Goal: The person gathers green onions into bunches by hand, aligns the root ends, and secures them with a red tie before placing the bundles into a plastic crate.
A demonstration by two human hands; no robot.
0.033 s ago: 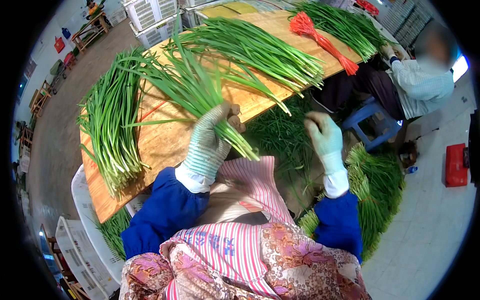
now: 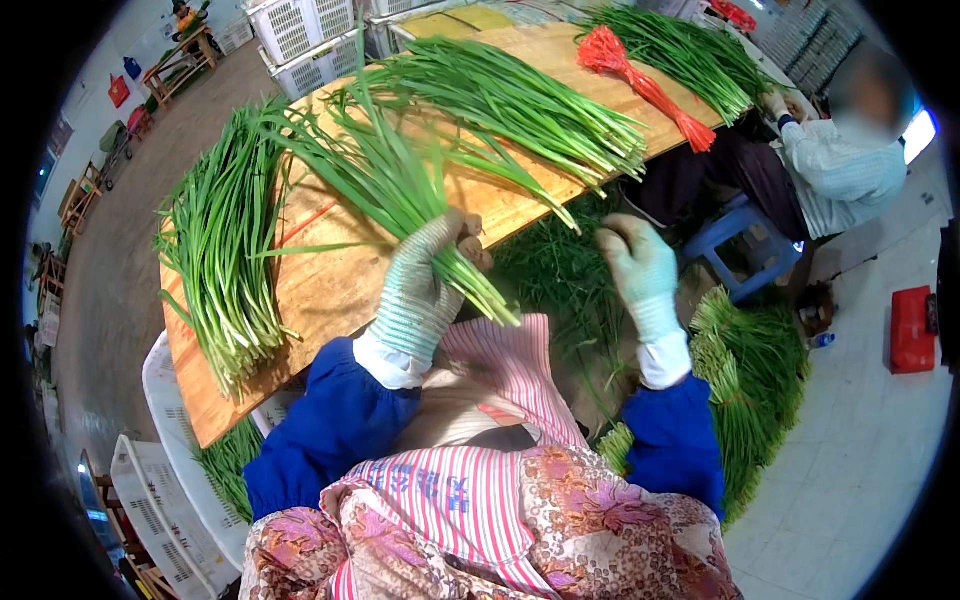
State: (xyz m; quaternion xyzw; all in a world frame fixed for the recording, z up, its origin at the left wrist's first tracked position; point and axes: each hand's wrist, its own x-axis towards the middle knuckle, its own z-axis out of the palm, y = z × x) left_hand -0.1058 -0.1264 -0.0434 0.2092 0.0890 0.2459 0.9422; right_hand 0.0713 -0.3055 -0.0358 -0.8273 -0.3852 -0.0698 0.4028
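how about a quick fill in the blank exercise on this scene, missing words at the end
1. The bunch of greens is gripped in the person's ____ hand.
2. The bundle of strings on the wooden table is coloured ____.
3. The plastic stool by the co-worker is coloured ____.
4. The pink and white cloth below the hands is patterned with ____.

Missing words: left; red; blue; stripes.

Around me: brown floor [image 2: 120, 215] left, pale tiles [image 2: 800, 490] right, blue stool [image 2: 728, 222], distant wooden table [image 2: 207, 48] near white wall [image 2: 150, 40], bright panel [image 2: 920, 136] glowing.
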